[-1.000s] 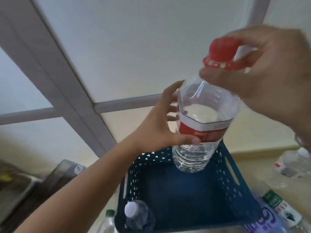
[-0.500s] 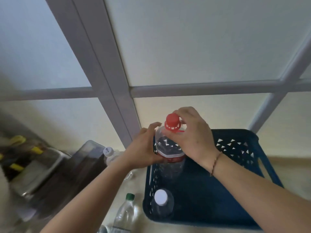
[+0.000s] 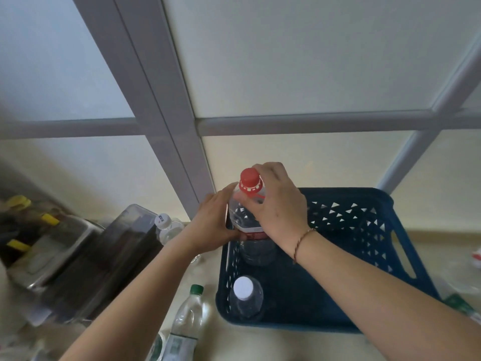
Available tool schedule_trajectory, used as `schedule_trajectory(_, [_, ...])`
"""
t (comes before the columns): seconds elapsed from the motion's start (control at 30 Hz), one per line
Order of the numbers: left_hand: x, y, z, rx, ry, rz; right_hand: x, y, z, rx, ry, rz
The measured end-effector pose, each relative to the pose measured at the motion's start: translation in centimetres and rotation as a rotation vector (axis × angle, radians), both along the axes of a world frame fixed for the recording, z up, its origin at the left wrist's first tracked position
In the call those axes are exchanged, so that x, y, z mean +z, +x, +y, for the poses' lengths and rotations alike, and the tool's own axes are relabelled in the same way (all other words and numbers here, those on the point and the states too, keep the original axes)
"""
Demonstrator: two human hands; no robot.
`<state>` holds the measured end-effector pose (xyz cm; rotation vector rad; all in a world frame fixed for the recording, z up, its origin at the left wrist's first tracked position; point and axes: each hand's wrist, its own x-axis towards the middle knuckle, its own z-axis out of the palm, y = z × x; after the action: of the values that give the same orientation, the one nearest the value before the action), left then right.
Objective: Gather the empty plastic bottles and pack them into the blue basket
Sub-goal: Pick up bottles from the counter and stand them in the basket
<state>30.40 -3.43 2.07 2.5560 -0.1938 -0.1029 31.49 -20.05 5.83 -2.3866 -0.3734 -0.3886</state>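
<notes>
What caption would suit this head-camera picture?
Both hands, left and right, set a red-capped bottle upright into the blue basket.

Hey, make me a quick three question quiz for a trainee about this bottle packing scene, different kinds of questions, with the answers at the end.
1. True or false: both hands are on the red-capped bottle.
2. Multiple choice: where does the white-capped bottle in the blue basket stand? A) near left corner B) far right corner C) outside the basket
3. Fill in: the bottle standing on the counter just left of the basket has a ____ cap.

Key
1. True: the left hand holds its body, the right hand grips below the cap.
2. A
3. Green: the green-capped bottle.
</notes>
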Motion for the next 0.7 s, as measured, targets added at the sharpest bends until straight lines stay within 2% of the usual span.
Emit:
schedule_trajectory(0.17, [1.6, -2.0, 0.4, 0.072, -0.068, 0.068, 0.9, -0.3, -1.3, 0.076, -0.12, 0.079])
schedule_trajectory(0.27, [3.7, -4.8, 0.0, 0.152, -0.167, -0.126, 2.8, -1.3, -3.9, 0.105, -0.188, 0.066])
schedule_trajectory(0.43, [5.1, -11.2, -2.5, 0.183, -0.322, -0.44, 4.4, -6.4, -9.1, 0.054, -0.085, 0.034])
schedule_trajectory(0.5, [5.0, -13.8, -4.1, 0.102, -0.328, -0.591, 4.2, -9.2, -11.7, 0.031, -0.06, 0.055])
schedule_trajectory(0.6, [3.7, -16.8, -7.9, -0.134, -0.363, -0.779, 2.8, -14.5, -15.9, -0.047, -0.029, 0.071])
schedule_trajectory(0.7, [1.9, -18.6, -13.8, -0.361, -0.489, -0.698, 0.9, -19.7, -20.2, -0.174, -0.032, 0.069])
